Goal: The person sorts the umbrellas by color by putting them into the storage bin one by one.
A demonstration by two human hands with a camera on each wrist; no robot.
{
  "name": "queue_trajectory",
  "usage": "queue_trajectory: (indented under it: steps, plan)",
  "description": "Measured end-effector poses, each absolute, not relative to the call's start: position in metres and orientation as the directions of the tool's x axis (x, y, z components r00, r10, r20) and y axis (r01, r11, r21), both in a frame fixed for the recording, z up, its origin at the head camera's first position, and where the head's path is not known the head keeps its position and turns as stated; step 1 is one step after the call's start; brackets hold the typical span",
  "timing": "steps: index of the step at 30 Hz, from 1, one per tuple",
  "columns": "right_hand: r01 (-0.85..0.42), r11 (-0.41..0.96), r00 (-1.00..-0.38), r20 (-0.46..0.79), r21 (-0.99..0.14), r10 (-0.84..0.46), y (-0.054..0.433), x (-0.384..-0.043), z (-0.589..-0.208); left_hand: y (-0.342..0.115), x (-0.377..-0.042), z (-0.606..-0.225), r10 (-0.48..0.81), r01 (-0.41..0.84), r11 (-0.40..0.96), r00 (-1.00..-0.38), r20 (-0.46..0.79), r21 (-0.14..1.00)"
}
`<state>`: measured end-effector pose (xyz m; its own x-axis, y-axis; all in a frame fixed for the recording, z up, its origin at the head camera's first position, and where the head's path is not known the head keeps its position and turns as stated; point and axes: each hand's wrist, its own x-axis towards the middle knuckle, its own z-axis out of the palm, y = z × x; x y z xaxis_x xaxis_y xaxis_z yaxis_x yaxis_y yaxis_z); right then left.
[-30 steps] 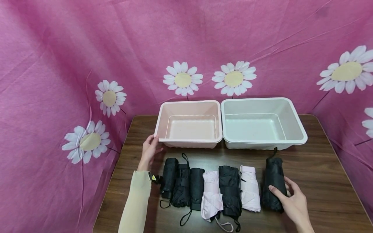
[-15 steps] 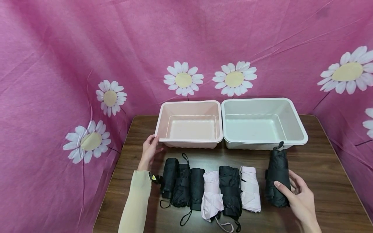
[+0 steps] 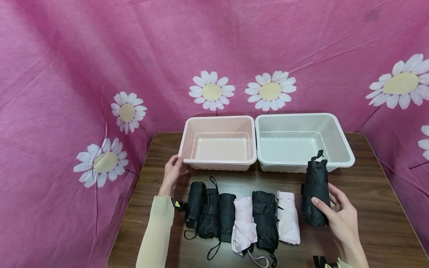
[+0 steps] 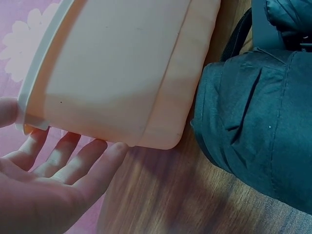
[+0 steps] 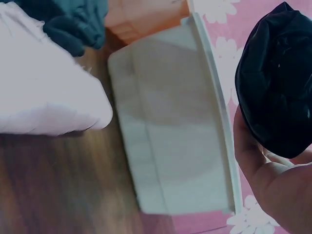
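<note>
My right hand [image 3: 342, 216] grips a folded black umbrella [image 3: 315, 190], thumb across its near face. Its looped tip overlaps the front rim of the pale green-white bin [image 3: 301, 163] in the head view, and the umbrella looks raised off the table. In the right wrist view the dark umbrella [image 5: 278, 83] fills the upper right, above the palm. My left hand [image 3: 171, 175] holds the front left corner of the pink bin [image 3: 218, 162]. In the left wrist view its thumb [image 4: 7, 111] is at the rim and its fingers lie against the outer side.
Several folded umbrellas lie in a row before the bins, including a black one [image 3: 194, 204], a pale pink one [image 3: 243, 225] and another pale pink one [image 3: 288, 219]. The bins stand side by side on the wooden table [image 3: 378, 208], against a pink flowered cloth [image 3: 167, 56].
My right hand has lifted the black umbrella from the right end of the row and carried it up and forward toward the pale bin. The left hand has stayed at the pink bin.
</note>
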<state>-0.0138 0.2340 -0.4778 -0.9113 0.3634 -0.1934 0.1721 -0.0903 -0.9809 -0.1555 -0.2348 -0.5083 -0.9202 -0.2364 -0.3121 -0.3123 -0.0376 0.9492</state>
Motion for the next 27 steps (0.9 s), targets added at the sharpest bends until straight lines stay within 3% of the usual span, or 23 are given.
queue_trajectory:
  steps: [10, 27]
  plan:
    - [-0.008, -0.318, -0.935, -0.106, -0.948, 0.340, 0.223, -0.049, -0.457, -0.235, -0.155, -0.509, -0.230, -0.309, -0.031, -0.923, -0.308, 0.950]
    - [0.124, -0.284, -0.919, -0.218, -0.951, 0.328, 0.209, -0.118, -0.441, -0.236, -0.156, -0.511, -0.240, -0.316, -0.038, -0.918, -0.316, 0.948]
